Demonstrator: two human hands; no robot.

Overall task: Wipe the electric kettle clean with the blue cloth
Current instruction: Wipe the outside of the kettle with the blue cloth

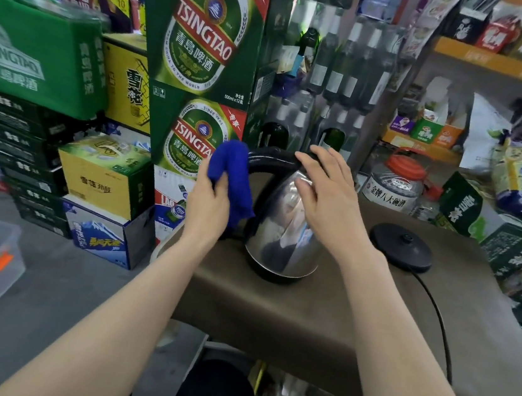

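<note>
While the steel electric kettle [285, 230] is standing mid-frame on the brown counter [303, 321], the blue cloth [234, 175] is being gripped against its black handle [272, 159] by the left hand [209, 206], and its upper side is being touched by the right hand [330, 199], fingers straight.

One kettle [285, 230], one blue cloth [233, 174], one black base [400, 248], one left hand [207, 206], one right hand [330, 195].

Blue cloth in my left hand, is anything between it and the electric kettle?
Nothing visible. The left hand grips the blue cloth right against the black handle of the electric kettle. The right hand rests open on its steel body, clear of the cloth.
</note>
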